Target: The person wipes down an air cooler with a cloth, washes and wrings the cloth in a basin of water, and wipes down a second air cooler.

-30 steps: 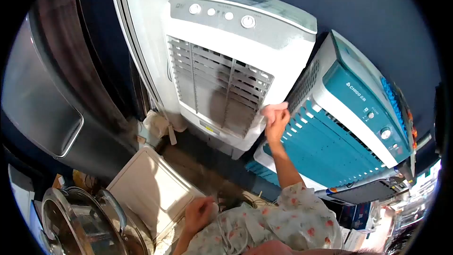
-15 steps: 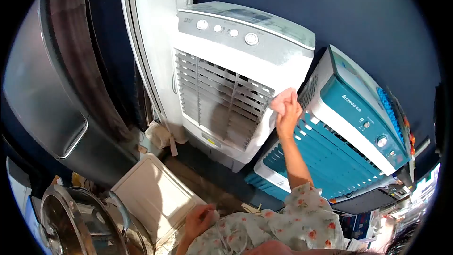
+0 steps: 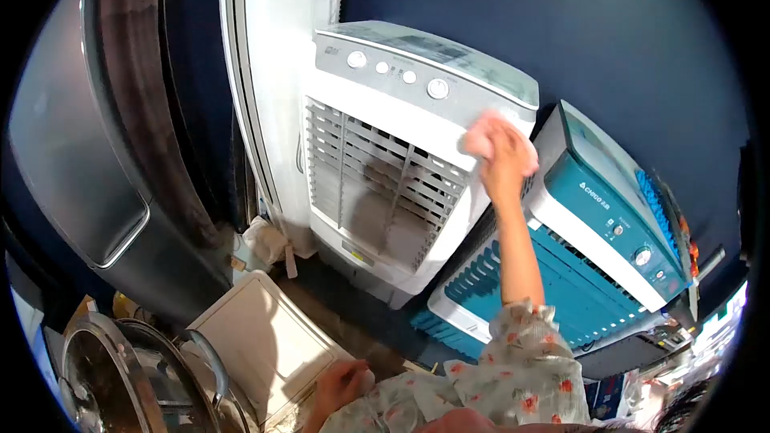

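My right hand is closed on a pink cloth. It presses the cloth to the upper right front corner of a white air cooler, just below the grey control panel. Slatted louvres fill the cooler's front, with my shadow across them. Down at the bottom, my left hand is curled near the edge of a beige lid-like panel. Something pale shows at its fingers, too small to name.
A teal and white air cooler stands close on the right. To the left are a grey refrigerator and a white upright cabinet. Large steel pots sit at the lower left. A whitish bundle lies on the floor.
My right hand has moved up with the pink cloth, from beside the louvres to the corner below the control panel. My left hand stays curled low down. The view has shifted slightly.
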Tool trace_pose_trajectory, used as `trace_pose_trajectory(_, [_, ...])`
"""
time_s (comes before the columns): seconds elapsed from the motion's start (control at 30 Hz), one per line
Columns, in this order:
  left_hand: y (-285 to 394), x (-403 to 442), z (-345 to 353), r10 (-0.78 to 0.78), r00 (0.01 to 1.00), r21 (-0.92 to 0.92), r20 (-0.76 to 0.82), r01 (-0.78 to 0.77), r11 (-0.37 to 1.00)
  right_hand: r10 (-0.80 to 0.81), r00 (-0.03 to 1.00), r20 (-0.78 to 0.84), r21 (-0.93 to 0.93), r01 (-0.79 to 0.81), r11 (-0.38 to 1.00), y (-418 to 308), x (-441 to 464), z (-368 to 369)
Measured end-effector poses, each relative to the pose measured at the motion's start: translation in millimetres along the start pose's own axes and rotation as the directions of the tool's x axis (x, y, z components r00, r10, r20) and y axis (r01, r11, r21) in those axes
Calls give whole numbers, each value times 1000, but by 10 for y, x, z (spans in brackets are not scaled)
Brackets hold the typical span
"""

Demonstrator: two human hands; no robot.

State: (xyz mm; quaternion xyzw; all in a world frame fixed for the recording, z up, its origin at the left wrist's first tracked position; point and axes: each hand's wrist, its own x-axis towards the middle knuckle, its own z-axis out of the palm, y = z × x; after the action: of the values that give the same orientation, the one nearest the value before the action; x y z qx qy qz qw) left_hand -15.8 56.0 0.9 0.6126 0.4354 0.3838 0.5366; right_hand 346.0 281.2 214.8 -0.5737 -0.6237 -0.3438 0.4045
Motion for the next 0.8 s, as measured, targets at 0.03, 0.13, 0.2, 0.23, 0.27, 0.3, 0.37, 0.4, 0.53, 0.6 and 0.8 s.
trace_pose_trajectory(0.03, [-43,9,2,16,1000,18,4,-16,1000,57,996,-75,-30,-60,998,93,-93,-27])
trace_pose_trajectory(0.13, [-9,-19,25,11,1000,-113,-23,-13,993,97,991,-89,-4,-97,995,13,-158,-58])
trace_pose_trajectory(0.2, [13,8,-2,-30,999,-82,34,33,996,-75,994,75,-80,81,993,-36,-101,183])
trace_pose_trajectory(0.23, [26,35,-7,-48,997,-68,58,52,996,-178,974,139,-122,195,973,-187,-59,324])
trace_pose_trajectory(0.27, [57,36,-18,-50,997,-41,54,52,998,-227,966,125,-72,237,969,-340,38,455])
trace_pose_trajectory(0.3, [101,35,-33,-52,997,-14,48,53,999,-276,955,108,-22,279,960,-487,184,608])
trace_pose_trajectory(0.37, [106,17,-40,-44,998,9,45,43,999,-356,933,58,75,351,933,-584,364,1129])
trace_pose_trajectory(0.4, [83,14,-35,-27,999,4,43,27,1000,-382,921,76,64,378,924,-638,438,1210])
trace_pose_trajectory(0.53, [8,3,-63,80,997,-9,20,-80,997,-374,912,167,19,376,926,-589,356,1075])
trace_pose_trajectory(0.6, [2,13,-61,43,999,-19,23,-43,999,-301,931,207,-51,318,947,-407,168,695])
trace_pose_trajectory(0.8, [-67,4,-41,-4,998,-204,68,18,979,-402,891,210,-192,441,877,-237,-25,191])
